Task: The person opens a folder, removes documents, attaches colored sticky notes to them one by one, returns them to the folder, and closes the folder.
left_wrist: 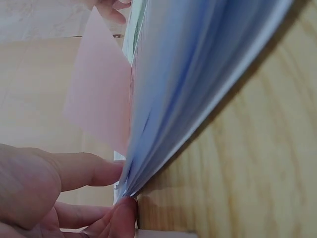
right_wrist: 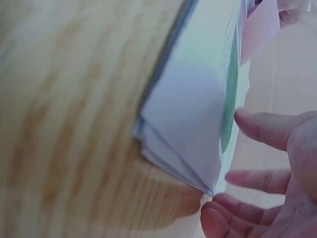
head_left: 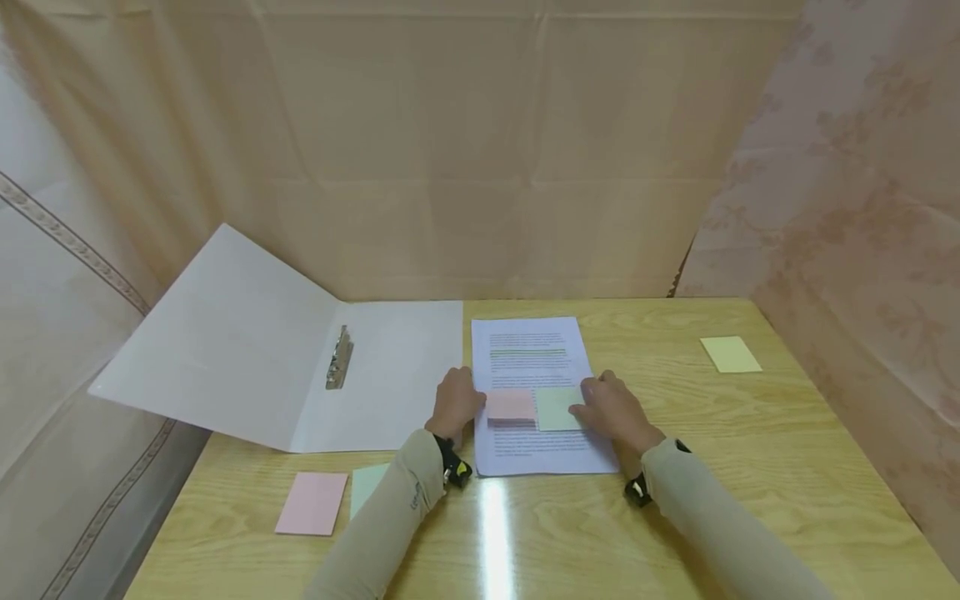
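Pinching the paper stack [head_left: 528, 371] at 2 opposite edges with left grip [head_left: 454, 404] and right grip [head_left: 615, 408], on the counter [head_left: 712, 483] beside the open folder [head_left: 397, 350]. Light, floppy, probably apt to fan — best held along both edges, keeping pink pad [head_left: 511, 406] and green pad [head_left: 557, 408] from sliding.

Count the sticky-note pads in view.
5: a pink pad and a green pad on the printed pages; another pink pad and a second green pad, partly behind the left sleeve, at near left; a yellow pad far right. Others may be hidden.
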### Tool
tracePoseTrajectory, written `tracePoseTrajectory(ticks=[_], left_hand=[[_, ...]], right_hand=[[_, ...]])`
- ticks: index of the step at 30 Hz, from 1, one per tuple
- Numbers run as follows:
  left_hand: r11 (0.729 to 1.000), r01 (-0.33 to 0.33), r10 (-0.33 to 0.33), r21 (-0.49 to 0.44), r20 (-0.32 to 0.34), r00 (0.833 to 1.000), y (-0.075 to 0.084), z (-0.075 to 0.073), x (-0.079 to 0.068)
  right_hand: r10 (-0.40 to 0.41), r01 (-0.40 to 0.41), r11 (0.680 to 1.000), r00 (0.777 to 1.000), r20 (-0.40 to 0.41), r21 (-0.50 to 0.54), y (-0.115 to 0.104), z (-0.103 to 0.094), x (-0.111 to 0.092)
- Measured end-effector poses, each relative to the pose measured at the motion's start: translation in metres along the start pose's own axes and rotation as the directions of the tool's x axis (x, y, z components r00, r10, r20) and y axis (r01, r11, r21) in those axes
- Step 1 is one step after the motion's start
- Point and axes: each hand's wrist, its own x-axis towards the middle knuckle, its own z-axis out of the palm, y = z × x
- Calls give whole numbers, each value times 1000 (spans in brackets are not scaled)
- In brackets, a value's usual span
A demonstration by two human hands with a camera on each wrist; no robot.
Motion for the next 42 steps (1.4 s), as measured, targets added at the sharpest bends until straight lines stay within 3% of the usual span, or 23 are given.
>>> tracePoseTrajectory(ticks=[7, 16, 31, 36, 42], left_hand=[[1000, -13, 12, 24, 14, 1000, -2, 1, 0], [997, -46, 45, 55, 17, 999, -3, 3, 0], [994, -81, 79, 67, 26, 997, -5, 5, 0], [996, -76, 75, 53, 21, 997, -4, 4, 0], [1000, -9, 9, -29, 6, 1000, -2, 4, -1]], right_hand=[[53, -53, 998, 999, -5, 45, 1, -2, -2], [125, -122, 972, 992, -4, 200, 1, -2, -2], [185, -174, 954, 982, -27, 243, 2, 1, -3], [218, -202, 938, 975, -29, 281, 2, 2, -2], [218, -178, 927, 972, -90, 329, 4, 1, -4]])
